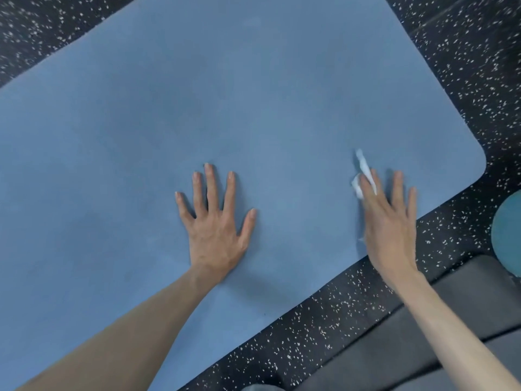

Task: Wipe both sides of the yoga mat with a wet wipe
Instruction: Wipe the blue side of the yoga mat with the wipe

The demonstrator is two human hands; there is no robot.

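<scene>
Here, in the head view, no brand, label or writing can be read on anything. A blue yoga mat (225, 108) is laid flat on black rubber flooring (465, 66) flecked with white. A dark grey padded object (423, 334) is seen at lower right, and part of a round teal object (507, 235) at the right edge. The left hand (215, 230) is pressed flat on the mat, fingers spread. The right hand (390, 230) is laid with straight fingers over a crumpled white wet wipe (363, 173), near the mat's right corner, the wipe showing beyond the fingertips.
</scene>
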